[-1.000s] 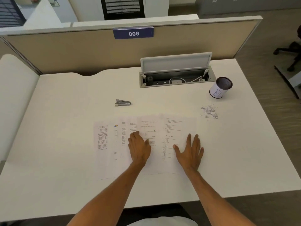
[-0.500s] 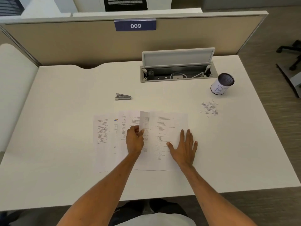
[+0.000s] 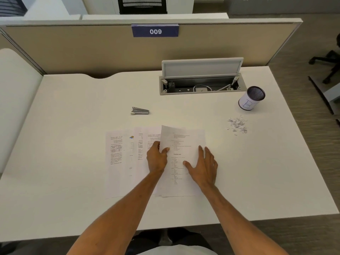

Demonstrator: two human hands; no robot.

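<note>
Several printed sheets lie overlapping in a row on the white desk. The rightmost sheet has its left edge lifted and curled up. My left hand pinches that lifted edge between thumb and fingers. My right hand lies flat on the same sheet with its fingers spread, pressing it down. The leftmost sheet with a small table on it lies flat, and the middle sheets are partly covered by my left hand.
A small metal staple remover lies behind the sheets. A pile of paper scraps and a mesh cup marked "B" sit at the right. An open cable box is set in the desk's back, before a divider labelled 009.
My left hand went from lying flat on the papers to pinching the rightmost sheet's left edge and lifting it. My right hand slid slightly left on that sheet.
</note>
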